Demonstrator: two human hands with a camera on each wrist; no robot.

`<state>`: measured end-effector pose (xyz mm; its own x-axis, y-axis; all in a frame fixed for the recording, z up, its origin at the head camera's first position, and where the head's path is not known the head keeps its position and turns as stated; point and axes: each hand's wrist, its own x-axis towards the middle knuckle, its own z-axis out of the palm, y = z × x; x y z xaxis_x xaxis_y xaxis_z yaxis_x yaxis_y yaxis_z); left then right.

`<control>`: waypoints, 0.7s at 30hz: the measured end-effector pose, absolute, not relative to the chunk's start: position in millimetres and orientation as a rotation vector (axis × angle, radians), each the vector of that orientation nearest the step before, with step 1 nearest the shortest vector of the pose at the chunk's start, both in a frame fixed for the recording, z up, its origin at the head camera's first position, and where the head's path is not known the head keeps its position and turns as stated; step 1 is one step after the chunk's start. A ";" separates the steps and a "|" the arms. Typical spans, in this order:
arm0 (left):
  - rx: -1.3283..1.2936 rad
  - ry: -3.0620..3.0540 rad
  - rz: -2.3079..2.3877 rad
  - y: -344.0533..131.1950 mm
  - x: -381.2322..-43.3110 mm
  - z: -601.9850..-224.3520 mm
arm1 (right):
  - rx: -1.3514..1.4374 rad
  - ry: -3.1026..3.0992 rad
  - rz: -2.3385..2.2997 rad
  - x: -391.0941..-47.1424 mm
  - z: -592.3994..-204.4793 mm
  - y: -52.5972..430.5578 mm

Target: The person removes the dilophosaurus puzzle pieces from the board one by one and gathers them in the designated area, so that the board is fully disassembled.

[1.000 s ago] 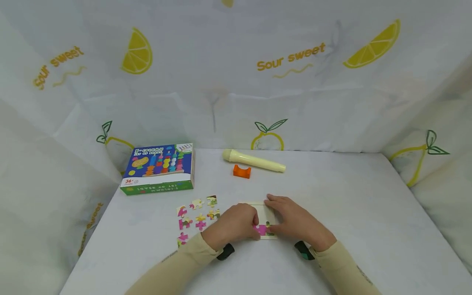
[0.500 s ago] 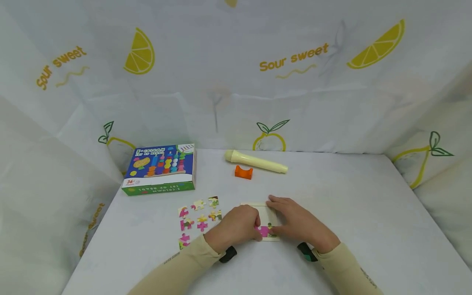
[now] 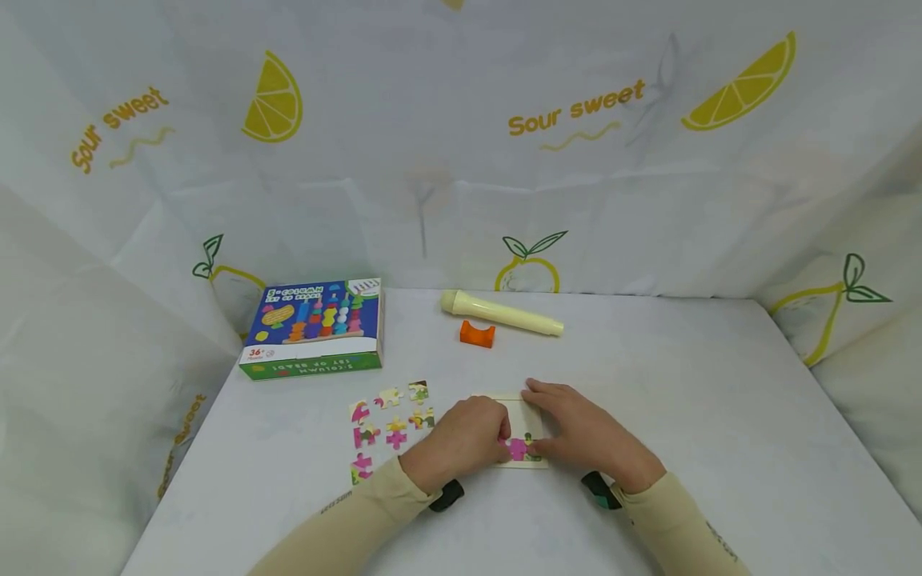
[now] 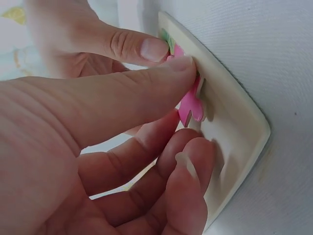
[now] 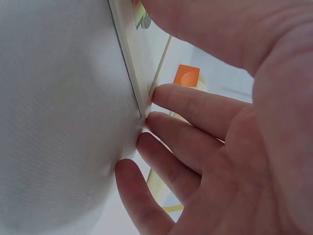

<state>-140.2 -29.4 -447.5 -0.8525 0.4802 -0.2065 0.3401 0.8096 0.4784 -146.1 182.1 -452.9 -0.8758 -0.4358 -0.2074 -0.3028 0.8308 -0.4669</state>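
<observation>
A shallow cream puzzle tray lies between the two hands. My left hand pinches a pink puzzle piece between thumb and index finger at the tray's near side, with the other fingers curled. Along the near edge, a pink and green puzzle piece sits in the right corner, beside the thumb of my right hand. In the right wrist view, that hand's fairly straight fingers touch the tray's far corner and the cloth. How far the pink piece is seated is hidden by the left fingers.
Several loose puzzle pieces lie spread left of the tray, partly behind the left forearm. A bead-set box stands at the back left. Behind the tray are an orange block and a pale yellow toy microphone.
Both hands stay almost still at the tray, the left still pinching at its near edge. The head view has shifted slightly; the other objects keep their places.
</observation>
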 end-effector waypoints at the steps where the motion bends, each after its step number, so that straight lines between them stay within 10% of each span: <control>1: 0.627 2.678 0.622 -29.4 -140.1 -446.8 | -0.558 2.706 -0.613 -146.3 -452.8 181.7; 21: 0.630 2.639 0.711 -32.9 -141.3 -441.7 | -0.549 2.701 -0.605 -147.4 -455.2 180.9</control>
<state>-141.3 -32.9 -441.7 -0.8458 0.4947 -0.1998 0.3274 0.7769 0.5378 -147.4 180.9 -455.2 -0.8755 -0.4303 -0.2199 -0.2954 0.8368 -0.4610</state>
